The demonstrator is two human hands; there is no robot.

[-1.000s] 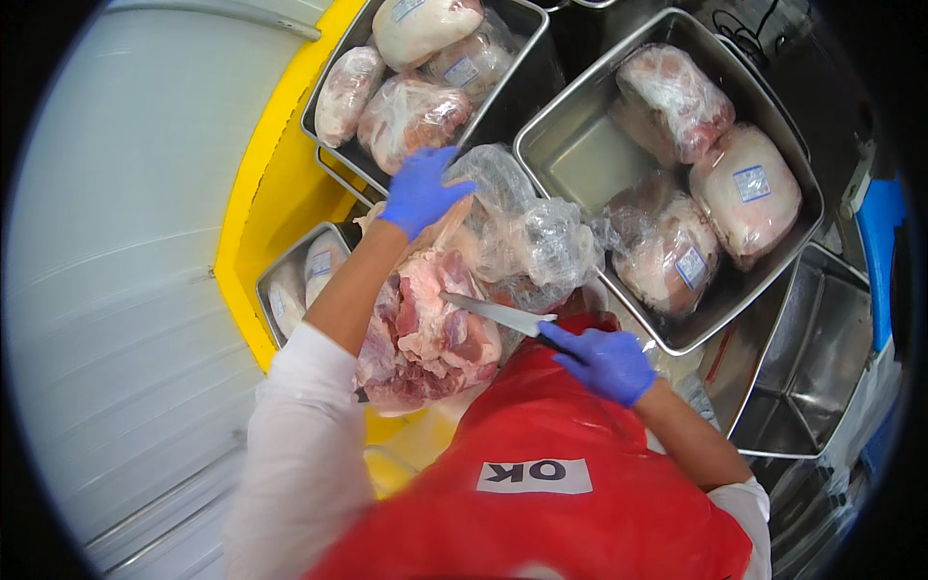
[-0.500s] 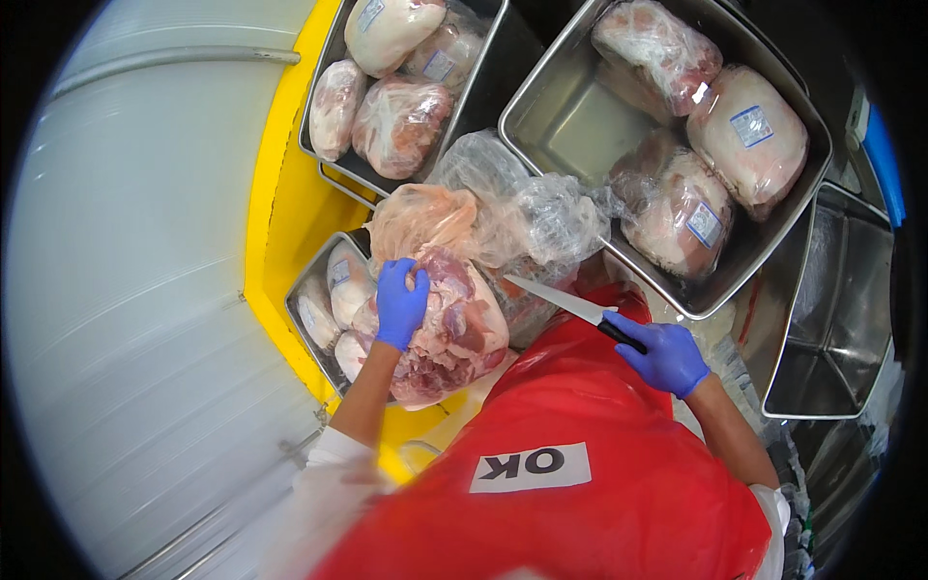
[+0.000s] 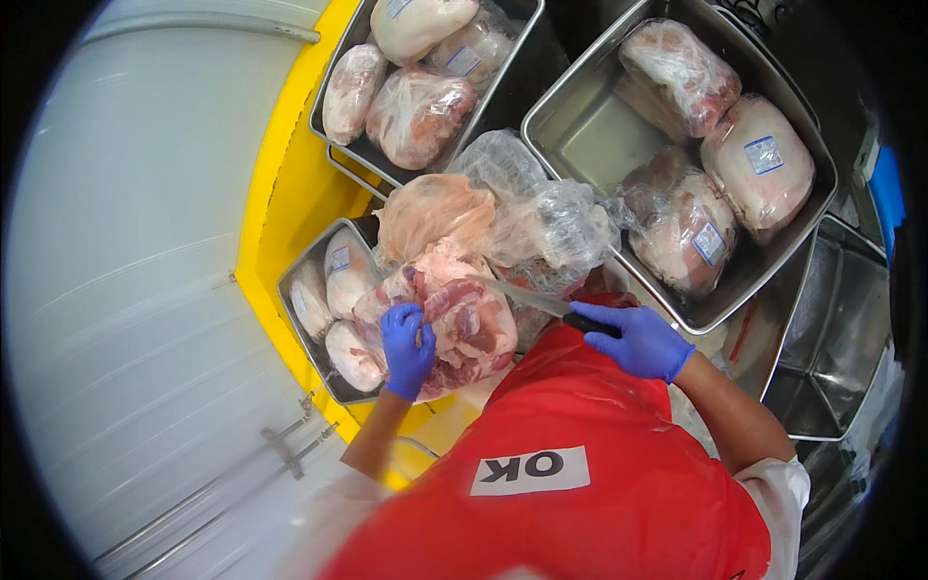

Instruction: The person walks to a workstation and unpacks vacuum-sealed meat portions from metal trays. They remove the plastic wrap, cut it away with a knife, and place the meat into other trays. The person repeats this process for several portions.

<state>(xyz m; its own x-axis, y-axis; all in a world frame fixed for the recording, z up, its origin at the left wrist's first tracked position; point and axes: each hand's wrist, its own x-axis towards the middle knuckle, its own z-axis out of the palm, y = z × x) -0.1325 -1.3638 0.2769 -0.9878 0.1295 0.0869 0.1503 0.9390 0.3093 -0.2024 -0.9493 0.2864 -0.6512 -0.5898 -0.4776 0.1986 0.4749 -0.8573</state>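
Note:
A large unwrapped piece of raw meat (image 3: 474, 324), red with pale fat, lies in front of me. My left hand (image 3: 408, 353), in a blue glove, has its fingers curled into the meat's left side. My blue-gloved right hand (image 3: 650, 345) is closed round the black handle of a long knife (image 3: 532, 300). The blade points left, its tip at the upper part of the meat; I cannot tell how deep it goes. Beyond the meat sits crumpled clear plastic wrap (image 3: 551, 220), beside a pinkish plastic bag (image 3: 435, 217).
Wrapped meat pieces fill a metal bin (image 3: 530, 39) at the far left and a smaller metal tray (image 3: 285, 302) beside the meat. Another large bin (image 3: 590, 97) at the far right holds 3 wrapped pieces. A metal bin (image 3: 822, 377) stands right, a yellow edge (image 3: 266, 208) left.
My left hand has shifted down along the meat's left side. The knife has moved left, bringing its tip over the meat. The whole view has shifted slightly.

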